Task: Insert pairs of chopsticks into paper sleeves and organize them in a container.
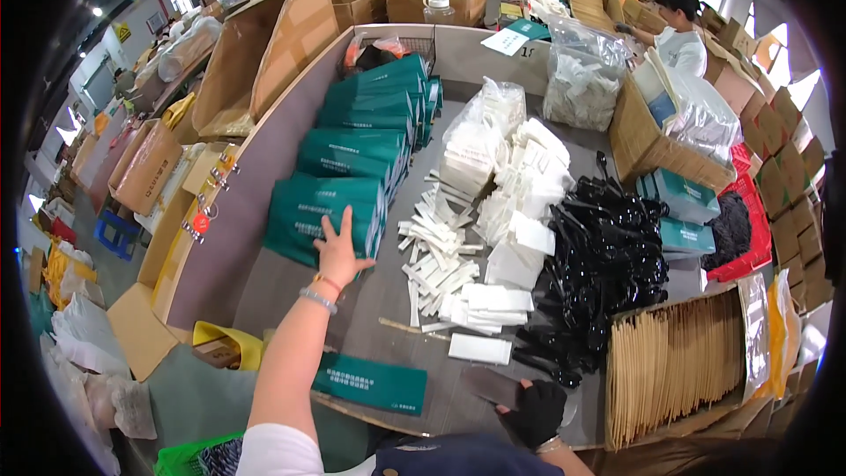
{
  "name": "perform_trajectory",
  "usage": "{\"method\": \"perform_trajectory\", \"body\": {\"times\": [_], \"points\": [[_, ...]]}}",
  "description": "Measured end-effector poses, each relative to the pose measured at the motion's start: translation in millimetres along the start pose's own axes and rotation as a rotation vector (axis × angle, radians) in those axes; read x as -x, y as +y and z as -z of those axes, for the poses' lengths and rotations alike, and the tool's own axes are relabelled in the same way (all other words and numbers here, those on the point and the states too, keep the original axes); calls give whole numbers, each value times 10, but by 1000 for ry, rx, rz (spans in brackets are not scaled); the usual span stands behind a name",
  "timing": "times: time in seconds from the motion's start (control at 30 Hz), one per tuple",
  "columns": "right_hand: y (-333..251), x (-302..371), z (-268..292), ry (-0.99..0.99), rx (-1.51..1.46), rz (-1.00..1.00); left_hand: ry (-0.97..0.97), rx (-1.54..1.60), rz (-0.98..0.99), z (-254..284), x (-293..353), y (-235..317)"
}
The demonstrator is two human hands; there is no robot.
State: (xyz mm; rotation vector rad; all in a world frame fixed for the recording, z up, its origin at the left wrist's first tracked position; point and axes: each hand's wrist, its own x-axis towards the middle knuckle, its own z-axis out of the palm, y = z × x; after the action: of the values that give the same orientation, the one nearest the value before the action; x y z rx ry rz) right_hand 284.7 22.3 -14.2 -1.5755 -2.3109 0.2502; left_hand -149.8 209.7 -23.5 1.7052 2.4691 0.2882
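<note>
1. Left of the white heap, overlapping green printed sleeves point(352, 152) form a receding row; each sleeve's long axis runs roughly left-right, the smooth faces toward the person.
2. The left hand point(337, 254), bare, fingers spread wide, rests on the nearest bundle.
3. Nearer the person than the heap, a lone flat green sleeve point(370, 383) lies lengthwise left-right, its right end slightly nearer.
4. White heap point(515, 211): slim, flat, papery packets.
5. Nearer than the heap, the black-gloved right hand point(536, 410) meets a blurred brownish strip point(487, 383); its grip I cannot tell.
6. Right of the heap: glossy, slender black pieces point(604, 251).
</note>
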Motion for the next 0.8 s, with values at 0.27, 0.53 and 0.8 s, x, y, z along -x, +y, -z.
{"method": "perform_trajectory", "body": {"times": [0.27,0.53,0.8], "points": [[17,64,-98,-24,24,-36,78,-87,-6,-135,-1412,436],[-1,44,-2,1,-75,-26,121,5,-104,223,-889,404],[271,120,-81,30,-36,137,-80,294,-546,416,778,423]]}}
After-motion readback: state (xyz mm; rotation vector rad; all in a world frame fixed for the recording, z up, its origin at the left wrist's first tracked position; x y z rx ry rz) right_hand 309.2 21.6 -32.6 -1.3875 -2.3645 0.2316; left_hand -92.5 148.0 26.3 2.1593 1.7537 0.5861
